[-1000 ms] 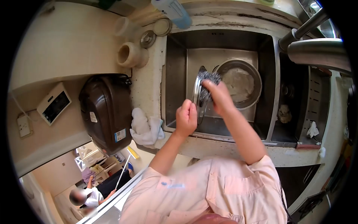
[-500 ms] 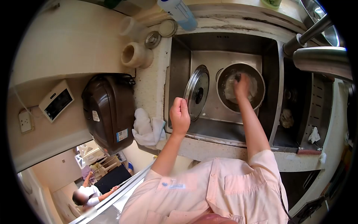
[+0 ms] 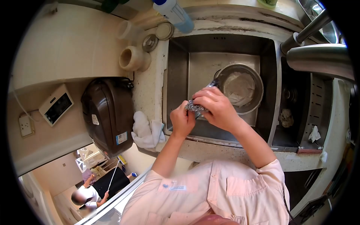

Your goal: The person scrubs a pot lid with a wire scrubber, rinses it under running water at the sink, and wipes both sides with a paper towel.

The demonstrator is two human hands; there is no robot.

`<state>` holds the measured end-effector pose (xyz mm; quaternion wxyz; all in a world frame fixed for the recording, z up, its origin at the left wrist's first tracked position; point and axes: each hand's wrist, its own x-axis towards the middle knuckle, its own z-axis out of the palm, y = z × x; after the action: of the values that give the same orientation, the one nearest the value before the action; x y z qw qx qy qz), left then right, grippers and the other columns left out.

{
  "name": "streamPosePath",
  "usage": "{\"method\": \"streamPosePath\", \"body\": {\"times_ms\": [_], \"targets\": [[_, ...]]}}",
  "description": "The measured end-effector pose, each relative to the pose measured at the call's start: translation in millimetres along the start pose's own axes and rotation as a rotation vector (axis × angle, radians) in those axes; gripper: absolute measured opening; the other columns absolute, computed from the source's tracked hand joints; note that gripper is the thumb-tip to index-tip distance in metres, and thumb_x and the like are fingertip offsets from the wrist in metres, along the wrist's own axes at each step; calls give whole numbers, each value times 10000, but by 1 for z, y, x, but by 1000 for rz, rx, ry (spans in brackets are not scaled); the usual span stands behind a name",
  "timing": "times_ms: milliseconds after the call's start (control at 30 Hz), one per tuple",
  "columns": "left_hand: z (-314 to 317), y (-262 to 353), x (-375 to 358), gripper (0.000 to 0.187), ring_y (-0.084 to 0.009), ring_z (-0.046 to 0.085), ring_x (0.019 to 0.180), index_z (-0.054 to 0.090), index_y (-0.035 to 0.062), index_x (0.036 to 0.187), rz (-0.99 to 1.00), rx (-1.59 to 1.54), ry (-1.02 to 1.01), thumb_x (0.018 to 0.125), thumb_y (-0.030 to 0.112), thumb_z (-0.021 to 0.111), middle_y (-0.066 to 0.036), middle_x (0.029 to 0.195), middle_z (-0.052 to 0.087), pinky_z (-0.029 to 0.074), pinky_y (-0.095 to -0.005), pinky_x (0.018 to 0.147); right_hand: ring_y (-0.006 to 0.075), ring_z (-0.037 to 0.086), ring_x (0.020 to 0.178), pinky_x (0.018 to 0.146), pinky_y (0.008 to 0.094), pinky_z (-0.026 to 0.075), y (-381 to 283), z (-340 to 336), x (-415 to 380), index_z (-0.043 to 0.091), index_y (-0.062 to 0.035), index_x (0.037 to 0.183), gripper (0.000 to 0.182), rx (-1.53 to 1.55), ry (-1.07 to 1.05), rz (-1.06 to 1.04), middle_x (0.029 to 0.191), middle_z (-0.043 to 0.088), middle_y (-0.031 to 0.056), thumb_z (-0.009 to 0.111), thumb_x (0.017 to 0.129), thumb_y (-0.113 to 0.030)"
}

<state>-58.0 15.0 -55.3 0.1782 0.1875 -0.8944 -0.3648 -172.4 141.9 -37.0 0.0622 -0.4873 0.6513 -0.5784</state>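
Observation:
Over the front left of the sink, my left hand [image 3: 182, 119] is closed on a pot lid [image 3: 213, 83], which is turned nearly edge-on and mostly hidden by my hands. A grey steel wool scrubber [image 3: 194, 106] is gripped by the fingers of my right hand [image 3: 216, 107]; it presses against the lid close to my left hand. Behind and to the right of my hands, a metal pot [image 3: 260, 89] sits in the sink [image 3: 202, 60] with cloudy water inside.
A faucet [image 3: 318, 60] reaches in from the right above a second, narrower basin. Left of the sink are a white cloth [image 3: 146, 131], a brown appliance [image 3: 107, 116] and a beige jar [image 3: 129, 59]. A blue bottle [image 3: 176, 17] stands behind. Another person [image 3: 90, 195] holds a stick at lower left.
My right hand has left the pot and come left to the lid, bringing the scrubber. The lid has turned from showing its face to nearly edge-on.

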Motion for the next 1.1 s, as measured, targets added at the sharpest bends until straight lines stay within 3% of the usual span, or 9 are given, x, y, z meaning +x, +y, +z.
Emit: {"method": "streamPosePath", "body": {"times_ms": [167,333,467,533,667,733,833,933,1100], "targets": [[-14,9,1,189,-282,448,471,475,11,700,-53,-51,-58,868,91,508,-138,559,462,353,-310,447,238,574,843,742,310,442,49,-18,6,570,-46,947,237,244,83,552,873,601,100,665,731,-38],[-11,9,3,188,-252,453,463,487,7,709,57,-106,-52,877,91,487,-126,575,489,351,-319,454,252,557,862,966,501,319,20,3,10,573,-87,908,245,54,-141,27,858,596,73,698,700,-121],[-27,1,-4,185,-205,425,473,482,11,721,6,-109,8,883,101,482,-90,566,445,331,-291,455,172,582,827,734,273,459,60,-27,17,567,-46,961,255,296,2,303,845,606,78,673,731,-26],[-34,0,-2,193,-186,408,485,473,12,718,8,-130,-12,887,104,480,-85,570,421,322,-279,461,202,582,802,728,305,458,68,-32,13,577,-45,944,262,444,-8,472,835,613,84,695,711,-50],[-26,5,-2,203,-168,392,495,471,14,715,-25,-172,-56,893,111,479,-80,576,411,319,-271,470,267,573,795,733,330,456,22,-11,30,584,-62,934,285,69,-212,4,847,609,105,717,684,-99],[-24,5,-2,214,-147,374,503,460,18,710,-35,-188,-33,900,116,472,-63,574,395,309,-264,473,216,580,795,723,309,454,23,-9,33,582,-71,931,280,74,-210,-15,849,607,90,717,686,-91],[-35,-4,-14,234,-106,333,520,424,26,701,-66,-243,31,912,122,456,-25,574,361,284,-253,474,84,533,802,720,243,439,63,-34,23,547,-59,999,271,416,-100,450,868,598,27,667,757,-86],[-40,-10,-16,249,-78,295,540,386,35,697,-99,-352,72,922,126,442,6,581,331,260,-246,474,67,512,831,742,230,430,92,-35,3,526,-63,1034,267,654,52,709,912,565,-13,643,798,-105],[-40,-11,-11,253,-83,300,538,386,34,706,-105,-331,-41,925,143,452,-6,571,333,273,-252,472,65,508,804,728,223,431,95,-26,0,519,-58,1040,300,684,151,698,878,561,-19,667,786,-117]]}}
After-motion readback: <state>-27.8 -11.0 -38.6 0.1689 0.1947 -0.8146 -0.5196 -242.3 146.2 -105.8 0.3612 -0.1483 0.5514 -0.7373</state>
